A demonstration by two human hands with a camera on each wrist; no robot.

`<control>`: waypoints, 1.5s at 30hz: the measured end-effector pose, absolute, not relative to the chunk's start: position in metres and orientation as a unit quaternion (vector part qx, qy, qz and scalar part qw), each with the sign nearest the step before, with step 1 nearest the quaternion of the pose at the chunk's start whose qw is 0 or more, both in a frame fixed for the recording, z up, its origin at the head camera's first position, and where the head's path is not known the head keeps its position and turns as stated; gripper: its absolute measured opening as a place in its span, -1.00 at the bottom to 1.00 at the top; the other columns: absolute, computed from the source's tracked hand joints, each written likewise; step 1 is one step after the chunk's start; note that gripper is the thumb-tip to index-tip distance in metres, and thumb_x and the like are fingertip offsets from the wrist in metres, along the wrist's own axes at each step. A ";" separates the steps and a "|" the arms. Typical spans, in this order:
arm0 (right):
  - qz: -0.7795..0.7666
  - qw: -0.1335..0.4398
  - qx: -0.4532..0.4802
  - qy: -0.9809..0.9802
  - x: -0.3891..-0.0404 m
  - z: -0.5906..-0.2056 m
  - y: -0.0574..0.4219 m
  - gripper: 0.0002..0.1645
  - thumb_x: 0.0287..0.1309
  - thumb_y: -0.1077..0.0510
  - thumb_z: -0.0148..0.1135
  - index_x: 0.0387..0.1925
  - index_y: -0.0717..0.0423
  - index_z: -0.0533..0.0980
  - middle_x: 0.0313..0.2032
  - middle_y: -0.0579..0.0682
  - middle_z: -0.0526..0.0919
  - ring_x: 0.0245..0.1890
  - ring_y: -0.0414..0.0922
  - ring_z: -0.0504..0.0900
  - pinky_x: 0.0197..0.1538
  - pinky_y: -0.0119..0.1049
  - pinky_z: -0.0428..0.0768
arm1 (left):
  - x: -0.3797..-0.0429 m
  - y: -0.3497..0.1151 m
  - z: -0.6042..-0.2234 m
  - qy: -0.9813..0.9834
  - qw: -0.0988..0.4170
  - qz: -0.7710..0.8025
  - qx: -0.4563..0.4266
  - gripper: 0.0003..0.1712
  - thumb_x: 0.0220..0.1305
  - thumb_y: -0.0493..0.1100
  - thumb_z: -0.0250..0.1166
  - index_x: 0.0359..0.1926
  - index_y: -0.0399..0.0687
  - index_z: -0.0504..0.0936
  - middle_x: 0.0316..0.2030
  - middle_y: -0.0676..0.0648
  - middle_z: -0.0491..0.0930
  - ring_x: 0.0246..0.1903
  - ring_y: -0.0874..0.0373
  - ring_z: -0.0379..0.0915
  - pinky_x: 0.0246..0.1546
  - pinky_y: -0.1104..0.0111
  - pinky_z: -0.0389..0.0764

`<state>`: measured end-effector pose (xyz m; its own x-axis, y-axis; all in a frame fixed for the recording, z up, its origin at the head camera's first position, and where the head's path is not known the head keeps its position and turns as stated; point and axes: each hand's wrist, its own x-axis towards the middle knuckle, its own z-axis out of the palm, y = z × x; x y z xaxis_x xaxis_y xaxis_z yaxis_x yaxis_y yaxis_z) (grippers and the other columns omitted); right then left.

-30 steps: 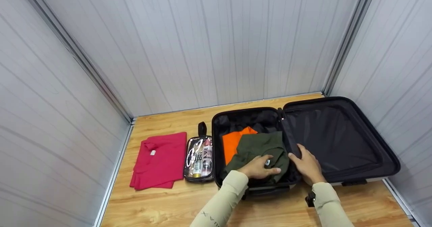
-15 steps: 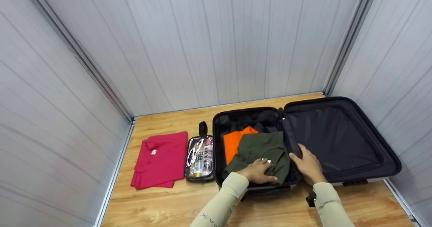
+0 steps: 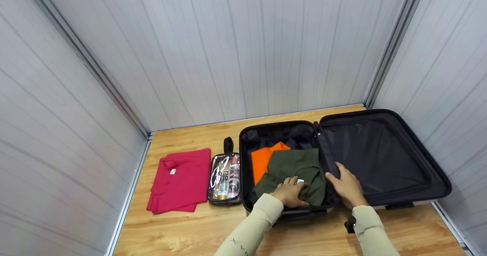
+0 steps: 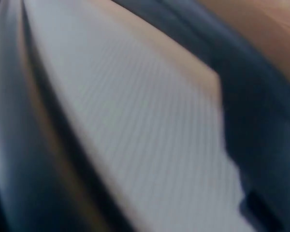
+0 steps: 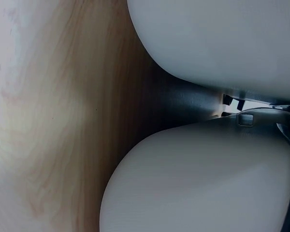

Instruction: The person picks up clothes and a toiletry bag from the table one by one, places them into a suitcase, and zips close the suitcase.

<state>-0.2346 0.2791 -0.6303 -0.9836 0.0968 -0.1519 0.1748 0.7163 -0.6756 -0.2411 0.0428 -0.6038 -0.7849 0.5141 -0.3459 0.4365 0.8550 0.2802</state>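
Note:
An open black-lined suitcase (image 3: 380, 157) lies on the floor, its lid folded to the right. Inside its left half, a folded dark green shirt (image 3: 293, 161) overlaps an orange garment (image 3: 260, 164). My left hand (image 3: 291, 194) presses on the green shirt near its white neck label, close to the suitcase's front edge. At the hinge side, my right hand (image 3: 347, 185) holds the dark lining flap (image 3: 328, 155) between thumb and fingers. The left wrist view shows a blurred pale ribbed suitcase shell (image 4: 150, 121); the right wrist view shows two pale shells (image 5: 198, 179) meeting at a hinge. Neither wrist view shows a hand.
Left of the suitcase stands a clear toiletry pouch (image 3: 224, 180) with bottles inside and a black strap. Farther left lies a folded pinkish-red shirt (image 3: 186, 183). Pale panel walls (image 3: 247, 50) enclose the wooden floor (image 3: 167, 233) at the back and both sides.
My left hand has drawn slightly left and towards the front edge on the green shirt, its spread fingers coming closer together. The right hand stays at the flap.

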 end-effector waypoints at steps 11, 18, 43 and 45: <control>-0.373 0.057 0.074 0.923 -0.238 -0.631 0.277 -0.05 0.49 -0.28 0.00 0.62 0.13 -0.02 0.53 0.41 0.11 0.46 0.45 0.18 0.41 0.38 0.21 | -0.242 0.038 -0.606 0.944 0.191 0.088 0.253 -0.28 0.28 0.27 0.37 0.41 0.41 0.38 0.54 -0.01 0.19 0.53 0.04 0.10 0.41 0.07 0.36; -0.370 0.053 0.068 0.925 -0.237 -0.632 0.278 -0.07 0.49 -0.25 0.00 0.60 0.19 0.00 0.51 0.43 0.14 0.44 0.45 0.21 0.40 0.37 0.23 | -0.239 0.034 -0.601 0.941 0.192 0.096 0.263 -0.28 0.30 0.31 0.33 0.42 0.33 0.42 0.49 -0.03 0.29 0.49 0.03 0.19 0.39 0.09 0.39; -0.371 0.059 0.074 0.924 -0.233 -0.630 0.283 -0.04 0.48 -0.27 0.00 0.61 0.18 -0.02 0.52 0.43 0.12 0.46 0.44 0.18 0.43 0.36 0.20 | -0.292 -0.126 -0.587 0.897 -0.187 0.400 -0.020 -0.87 0.23 -0.25 0.35 -0.19 -0.05 0.75 -0.39 -0.06 0.73 -0.36 0.03 0.62 -0.24 0.12 0.60; -0.371 0.060 0.075 0.924 -0.232 -0.630 0.285 -0.03 0.48 -0.29 0.00 0.61 0.17 -0.03 0.52 0.43 0.11 0.46 0.44 0.18 0.43 0.36 0.20 | -0.293 -0.145 -0.594 0.898 -0.185 0.393 -0.069 -0.86 0.23 -0.23 0.34 -0.20 -0.02 0.76 -0.39 -0.05 0.71 -0.35 0.01 0.61 -0.24 0.11 0.58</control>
<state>-0.2322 0.2845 -0.6297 -0.9817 0.0935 -0.1658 0.1823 0.7131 -0.6770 -0.2929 -0.1451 -0.5944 -0.9223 -0.2696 0.2769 0.0207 0.6811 0.7319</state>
